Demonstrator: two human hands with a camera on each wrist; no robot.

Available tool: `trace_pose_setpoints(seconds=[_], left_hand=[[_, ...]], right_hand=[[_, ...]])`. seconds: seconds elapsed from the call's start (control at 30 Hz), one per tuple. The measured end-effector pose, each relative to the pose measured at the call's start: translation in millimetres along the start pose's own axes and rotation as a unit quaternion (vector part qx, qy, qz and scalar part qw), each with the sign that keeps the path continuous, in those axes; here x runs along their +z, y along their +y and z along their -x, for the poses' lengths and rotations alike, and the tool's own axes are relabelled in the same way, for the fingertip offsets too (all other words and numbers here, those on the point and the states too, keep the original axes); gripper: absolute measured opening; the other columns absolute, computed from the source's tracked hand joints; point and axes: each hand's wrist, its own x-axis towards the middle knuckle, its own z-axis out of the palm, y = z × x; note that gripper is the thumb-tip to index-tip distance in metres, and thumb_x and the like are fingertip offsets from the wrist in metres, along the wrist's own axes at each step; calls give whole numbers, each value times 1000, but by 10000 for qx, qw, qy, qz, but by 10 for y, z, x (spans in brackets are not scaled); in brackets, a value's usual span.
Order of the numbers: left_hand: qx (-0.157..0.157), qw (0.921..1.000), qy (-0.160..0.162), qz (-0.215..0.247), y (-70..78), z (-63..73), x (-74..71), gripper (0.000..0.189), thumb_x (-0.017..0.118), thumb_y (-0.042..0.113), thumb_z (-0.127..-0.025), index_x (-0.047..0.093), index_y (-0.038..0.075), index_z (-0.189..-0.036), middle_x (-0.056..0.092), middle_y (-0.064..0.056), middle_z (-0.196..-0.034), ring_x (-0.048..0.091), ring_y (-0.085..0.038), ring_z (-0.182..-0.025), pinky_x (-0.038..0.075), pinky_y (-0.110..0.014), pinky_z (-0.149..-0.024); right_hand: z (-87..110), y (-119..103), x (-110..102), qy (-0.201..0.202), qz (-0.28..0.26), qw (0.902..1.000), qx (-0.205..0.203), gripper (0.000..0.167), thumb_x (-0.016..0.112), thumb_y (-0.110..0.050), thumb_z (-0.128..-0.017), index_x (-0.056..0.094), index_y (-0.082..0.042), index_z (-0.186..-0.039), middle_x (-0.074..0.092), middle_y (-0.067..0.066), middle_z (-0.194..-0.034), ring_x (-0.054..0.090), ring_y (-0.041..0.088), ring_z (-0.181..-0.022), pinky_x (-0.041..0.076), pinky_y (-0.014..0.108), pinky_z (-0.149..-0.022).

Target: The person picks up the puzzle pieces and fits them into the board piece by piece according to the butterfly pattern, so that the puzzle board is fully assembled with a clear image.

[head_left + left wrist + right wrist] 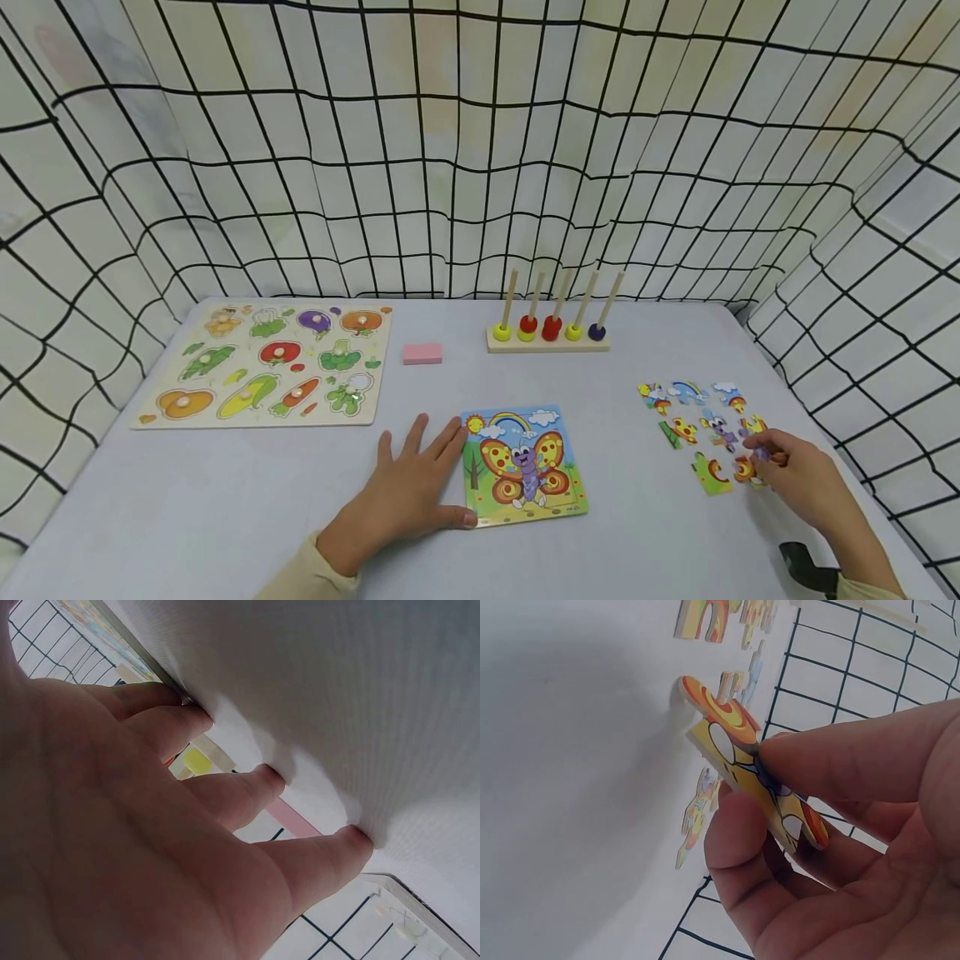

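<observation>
My left hand (408, 496) lies palm down with fingers spread, thumb and index finger at the left edge of a square butterfly picture board (566, 500). In the left wrist view its fingertips (356, 838) rest on the white tabletop. Over on the right, my right hand (802, 475) pinches a jigsaw piece (739, 771) between thumb and fingers. That piece shows white feet and some purple on yellow. Beside and beneath that hand several loose jigsaw pieces (711, 475) lie in rough rows; an orange-swirl piece (712, 701) appears just behind the held one.
At the back left lies a wooden vegetable knob puzzle (247, 367). A pink block (422, 354) sits to its right. Farther right stands a peg stand (551, 344) with coloured beads. Black-grid netting (465, 192) surrounds the table, and a black object (806, 571) is near my right wrist.
</observation>
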Motion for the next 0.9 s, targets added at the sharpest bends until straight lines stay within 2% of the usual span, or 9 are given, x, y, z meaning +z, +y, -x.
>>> trace_pose_setpoints(seconds=[0.3,0.5,0.6,0.77,0.9], left_hand=[[18,10000,26,6,-2,3,1,114,86,66,-79,40,7,-165,34,-7,-173,20,-53,-157,14,-88,-110],[16,10000,5,17,-6,2,6,115,86,67,-79,39,8,-166,33,-7,-174,19,-52,-157,14,-87,-111],[10,10000,-28,20,-6,1,8,115,85,67,-80,39,8,-166,33,-7,-174,19,-52,-158,13,-87,-111],[-9,10000,-46,-36,2,0,1,115,85,68,-80,39,8,-166,32,-6,-174,19,-52,-158,13,-87,-111],[10,10000,-37,-28,-1,1,2,114,84,68,-80,39,8,-166,32,-6,-174,19,-52,-158,14,-87,-111]], right_hand=[[-17,40,-22,-20,186,9998,-15,37,69,-9,-100,57,13,-127,67,22,-103,59,30,-90,47,38,-66],[-40,120,-1,-32,420,9988,-257,38,75,-9,-95,58,14,-120,66,21,-101,58,32,-90,48,40,-69],[-39,130,13,-60,455,9983,-353,38,77,-7,-94,58,14,-120,67,24,-104,59,34,-92,51,44,-73],[-52,123,35,-163,471,9983,-304,39,78,-4,-93,58,13,-123,63,36,-119,59,42,-100,52,57,-83],[-49,141,44,-43,560,9975,-420,38,79,-2,-91,59,12,-120,65,37,-118,62,50,-104,52,63,-85]])
